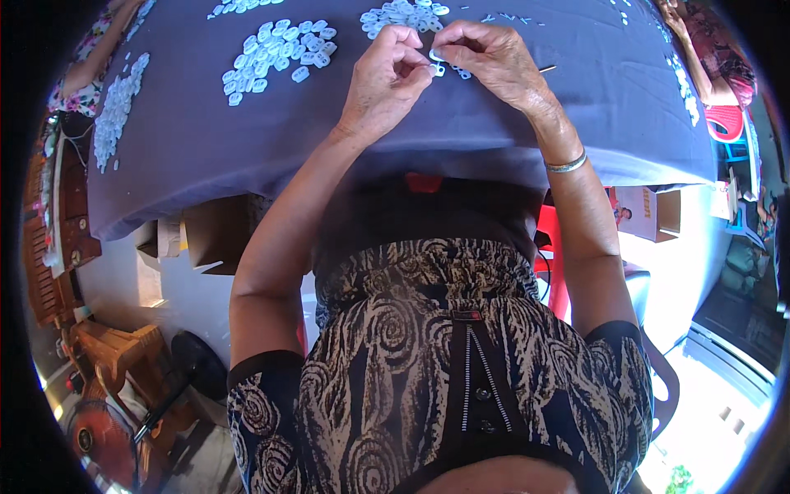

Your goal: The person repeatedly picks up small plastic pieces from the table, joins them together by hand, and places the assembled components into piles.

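My left hand (385,82) is closed, its thumb and index finger pinching a small white plastic piece (439,71) with a hole in it. Close beside it, my right hand (495,67) pinches another small white piece (434,55) between thumb and fingertip. The two pieces are very near each other; whether they touch I cannot tell. Past my hands lies a heap of white plastic pieces (403,15). To the left of my left hand a second pile of oval white pieces (276,53) is spread out, with one piece (300,74) lying apart.
A dark cloth (181,148) covers the table. Small slim bits (506,17) and a thin stick (548,69) lie right of my hands. More white pieces (119,107) line the left edge. Other people's arms (82,70) reach in at both sides. Cardboard boxes (218,230) stand below.
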A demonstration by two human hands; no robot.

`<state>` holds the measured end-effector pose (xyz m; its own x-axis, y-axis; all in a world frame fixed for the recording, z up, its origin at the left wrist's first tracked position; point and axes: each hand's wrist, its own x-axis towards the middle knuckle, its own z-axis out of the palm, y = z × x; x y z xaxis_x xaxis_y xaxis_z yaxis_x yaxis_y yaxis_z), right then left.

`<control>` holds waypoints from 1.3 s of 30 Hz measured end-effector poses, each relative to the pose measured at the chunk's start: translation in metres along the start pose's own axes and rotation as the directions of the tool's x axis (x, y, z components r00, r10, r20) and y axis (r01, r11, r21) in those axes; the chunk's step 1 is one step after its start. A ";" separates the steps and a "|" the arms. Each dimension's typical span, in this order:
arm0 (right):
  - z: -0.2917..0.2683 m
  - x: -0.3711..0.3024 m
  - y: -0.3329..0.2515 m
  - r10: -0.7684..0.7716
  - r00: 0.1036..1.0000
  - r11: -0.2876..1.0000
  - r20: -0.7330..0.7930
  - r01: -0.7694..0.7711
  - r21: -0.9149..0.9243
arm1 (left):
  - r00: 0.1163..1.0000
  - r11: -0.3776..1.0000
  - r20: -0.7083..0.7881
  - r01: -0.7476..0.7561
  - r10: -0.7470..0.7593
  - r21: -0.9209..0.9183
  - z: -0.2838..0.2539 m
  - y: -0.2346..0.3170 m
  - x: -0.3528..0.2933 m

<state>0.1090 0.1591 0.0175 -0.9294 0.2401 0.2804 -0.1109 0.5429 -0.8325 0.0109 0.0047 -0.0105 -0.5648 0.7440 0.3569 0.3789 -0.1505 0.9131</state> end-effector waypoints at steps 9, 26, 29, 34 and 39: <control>-0.004 -0.001 -0.007 0.010 0.999 0.999 0.045 -0.012 0.053 | 1.000 0.999 0.014 -0.013 0.014 -0.050 0.002 0.002 -0.001; 0.008 -0.002 -0.002 0.022 1.000 1.000 -0.005 -0.022 0.003 | 0.999 0.983 -0.035 0.010 -0.017 -0.182 0.002 -0.005 0.000; 0.011 -0.001 0.001 0.020 1.000 0.999 -0.014 -0.019 0.037 | 0.999 0.987 -0.034 0.022 -0.028 -0.156 0.000 -0.005 0.000; 0.009 -0.003 -0.001 0.001 1.000 1.000 -0.027 -0.001 0.005 | 0.997 0.987 -0.036 0.066 -0.072 -0.149 0.000 -0.001 0.000; 0.003 -0.007 -0.024 -0.008 1.000 0.995 0.009 0.009 -0.101 | 0.993 0.974 -0.052 0.092 -0.104 -0.205 -0.002 0.002 0.000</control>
<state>0.1172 0.1419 0.0336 -0.9314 0.2286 0.2833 -0.0835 0.6233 -0.7775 0.0101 0.0037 -0.0085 -0.6384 0.7210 0.2694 0.1668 -0.2121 0.9629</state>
